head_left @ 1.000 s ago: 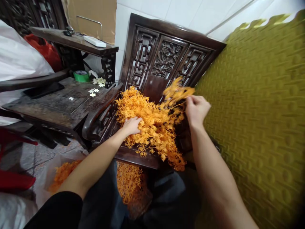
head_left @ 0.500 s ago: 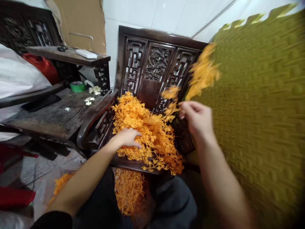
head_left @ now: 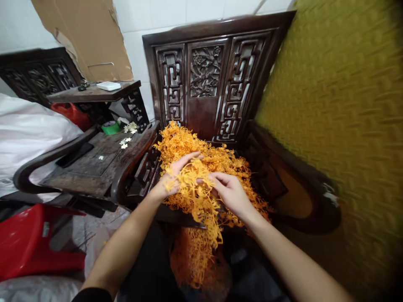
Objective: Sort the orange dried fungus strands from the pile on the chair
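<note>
A heap of orange branching pieces (head_left: 179, 140) covers the seat of a dark carved wooden chair (head_left: 203, 117). Over the heap, my right hand (head_left: 228, 188) pinches a cluster of the orange pieces (head_left: 197, 184), which hangs down past the seat's front edge. My left hand (head_left: 176, 174) is at the left side of this cluster, its fingers stretched out and partly covered by the orange strands. Below the seat, more orange pieces (head_left: 197, 260) lie between my legs.
To the left, a dark wooden seat (head_left: 91, 167) bears green tape (head_left: 111, 127) and small pale pieces (head_left: 130, 128). A red stool (head_left: 28, 243) is at the lower left. A yellow-green textured mat (head_left: 340, 105) stands at the right.
My right hand has come down and left from beside the mat, bringing the orange cluster in front of my left hand. My left hand has risen slightly off the heap. The view has shifted.
</note>
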Action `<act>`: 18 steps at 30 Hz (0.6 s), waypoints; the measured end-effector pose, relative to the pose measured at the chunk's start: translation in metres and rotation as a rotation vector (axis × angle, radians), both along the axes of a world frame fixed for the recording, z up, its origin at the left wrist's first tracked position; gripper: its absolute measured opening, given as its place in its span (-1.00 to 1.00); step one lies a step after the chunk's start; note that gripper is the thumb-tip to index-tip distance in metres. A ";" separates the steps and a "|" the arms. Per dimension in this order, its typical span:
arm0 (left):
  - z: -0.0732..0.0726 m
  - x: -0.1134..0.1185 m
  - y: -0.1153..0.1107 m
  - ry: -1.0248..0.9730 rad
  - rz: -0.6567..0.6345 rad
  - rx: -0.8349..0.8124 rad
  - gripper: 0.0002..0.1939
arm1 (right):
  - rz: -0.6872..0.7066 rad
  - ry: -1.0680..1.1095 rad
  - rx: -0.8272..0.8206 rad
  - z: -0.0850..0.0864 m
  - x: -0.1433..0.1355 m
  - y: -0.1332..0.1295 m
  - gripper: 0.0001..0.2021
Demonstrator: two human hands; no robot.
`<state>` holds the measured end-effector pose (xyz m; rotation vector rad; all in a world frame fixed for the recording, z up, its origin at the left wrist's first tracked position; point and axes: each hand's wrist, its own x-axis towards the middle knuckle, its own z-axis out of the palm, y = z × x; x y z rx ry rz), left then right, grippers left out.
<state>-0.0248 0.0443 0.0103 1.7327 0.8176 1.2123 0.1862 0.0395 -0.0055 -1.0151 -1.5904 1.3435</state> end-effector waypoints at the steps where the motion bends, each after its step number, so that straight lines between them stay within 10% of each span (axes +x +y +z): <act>1: 0.002 0.004 -0.001 -0.049 -0.034 -0.075 -0.25 | 0.049 0.024 -0.061 -0.003 -0.002 -0.002 -0.57; 6: 0.010 0.021 -0.002 -0.098 0.113 -0.252 -0.60 | 0.282 -0.054 -0.184 -0.011 -0.001 -0.004 -0.56; 12: 0.007 0.024 0.002 -0.039 0.151 -0.317 -0.63 | -0.067 0.246 -0.108 -0.001 0.019 0.010 -0.30; 18: 0.004 0.022 -0.003 0.056 0.037 -0.477 -0.65 | -0.318 0.338 -0.041 -0.006 0.032 0.027 -0.64</act>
